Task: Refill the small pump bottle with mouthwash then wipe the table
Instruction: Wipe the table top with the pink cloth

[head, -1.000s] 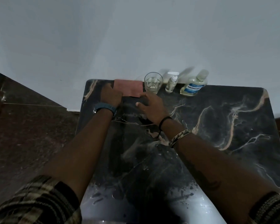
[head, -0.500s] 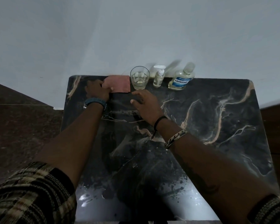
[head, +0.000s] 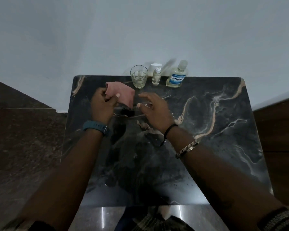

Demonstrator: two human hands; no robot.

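A pink cloth [head: 123, 95] hangs lifted off the dark marble table [head: 215, 130], pinched at its left edge by my left hand [head: 103, 105]. My right hand [head: 154, 108] hovers just right of the cloth, fingers spread and loosely curved, holding nothing. Along the table's back edge stand a clear glass [head: 138, 76] with a little liquid, the small pump bottle [head: 156, 75] with a white pump head, and the mouthwash bottle [head: 176, 76] with a blue label, leaning slightly.
A pale wall rises right behind the table's back edge. Dark brown floor lies to the left and right of the table. A glossy lighter strip runs along the table's near edge by my body.
My left hand has taken hold of the pink cloth and lifted it off the back of the table. My right hand rose from the tabletop and spread its fingers.
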